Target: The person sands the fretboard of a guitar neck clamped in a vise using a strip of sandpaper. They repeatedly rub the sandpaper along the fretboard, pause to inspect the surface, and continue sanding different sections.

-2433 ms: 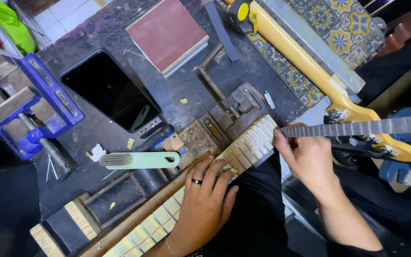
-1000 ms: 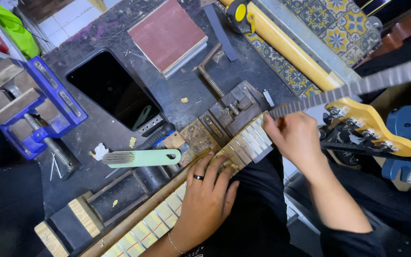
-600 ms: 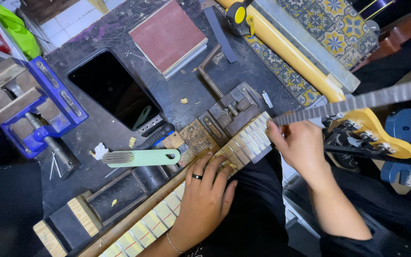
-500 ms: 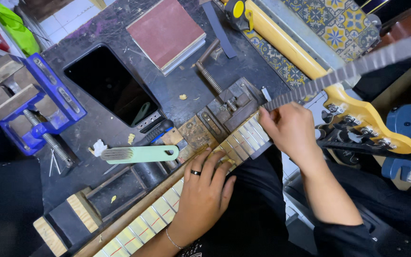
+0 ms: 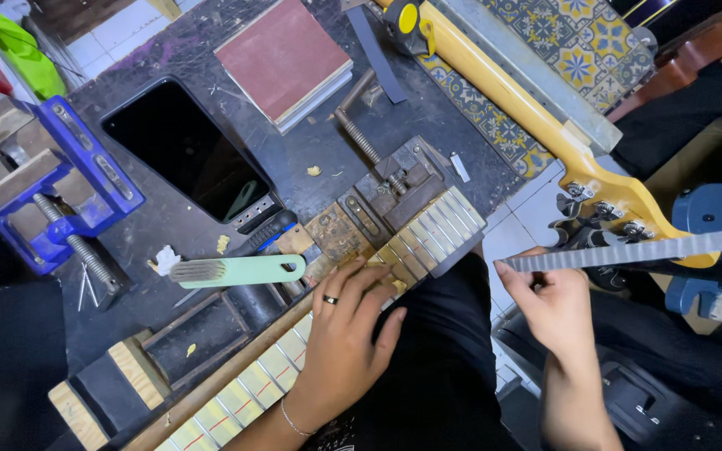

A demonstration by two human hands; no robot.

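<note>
My left hand (image 5: 346,330), with a ring on one finger, presses flat on a taped guitar neck (image 5: 432,230) that lies diagonally along the bench's near edge. My right hand (image 5: 551,302) is off the bench to the right and holds one end of a long grey flat file (image 5: 653,249), which points right. The file's end is now clear of the neck's end.
A pale green brush (image 5: 236,270), a dark tablet (image 5: 185,159), a red-brown sanding block (image 5: 286,60), a blue vise (image 5: 48,192) and a small metal clamp (image 5: 394,175) lie on the dark bench. A yellow guitar neck (image 5: 536,125) leans over patterned tiles at the right.
My right hand has pulled the file away from the neck's end, out to the right and lower. My left hand stays pressed on the neck.
</note>
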